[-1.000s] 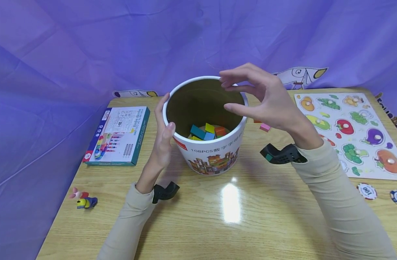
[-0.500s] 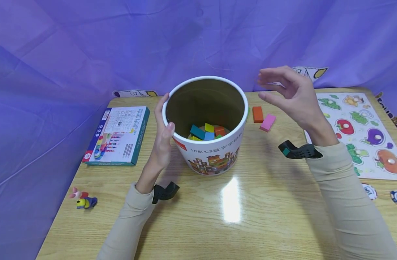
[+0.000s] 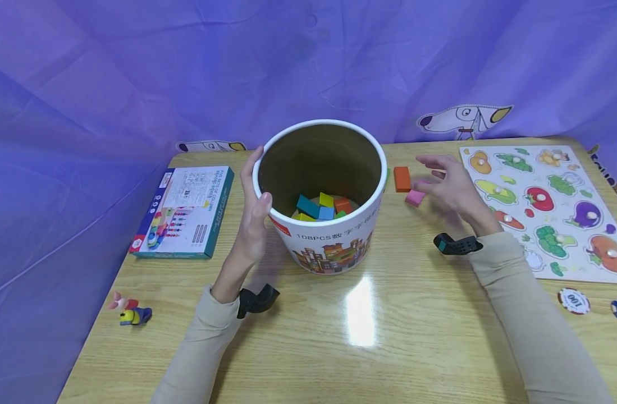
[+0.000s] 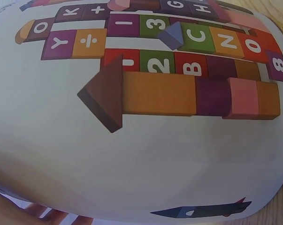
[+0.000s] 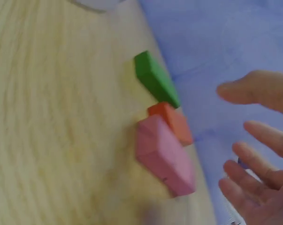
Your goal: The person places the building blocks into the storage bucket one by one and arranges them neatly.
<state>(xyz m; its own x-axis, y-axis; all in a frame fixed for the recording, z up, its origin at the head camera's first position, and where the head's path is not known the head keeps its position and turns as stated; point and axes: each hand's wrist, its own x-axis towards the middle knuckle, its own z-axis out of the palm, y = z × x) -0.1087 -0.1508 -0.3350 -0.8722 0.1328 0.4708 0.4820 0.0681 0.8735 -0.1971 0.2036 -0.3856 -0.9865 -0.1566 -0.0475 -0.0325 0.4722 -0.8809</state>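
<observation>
My left hand (image 3: 251,219) holds the near-left side of a large white bucket (image 3: 333,247), thumb at the rim and fingers along the outer wall. Colored blocks (image 3: 318,209) lie at the bottom of the bucket. My right hand (image 3: 455,188) hovers by a pink block (image 3: 415,197) on the table, fingers spread apart and nothing between them. In the right wrist view the pink block (image 5: 162,157) lies in front of an orange block (image 5: 174,123) and a green block (image 5: 155,78). Printed block pictures on the bucket wall (image 4: 108,164) fill the left wrist view.
A boxed toy set (image 3: 184,210) lies at the left, with small figurines (image 3: 131,311) nearer me. On the right are a vegetable puzzle board (image 3: 545,210) and poker chips (image 3: 573,301). A purple curtain (image 3: 308,67) hangs behind the table (image 3: 308,348).
My right hand has moved from over the bucket's right rim out to the right, then down toward the pink block. The left hand and bucket have stayed in place.
</observation>
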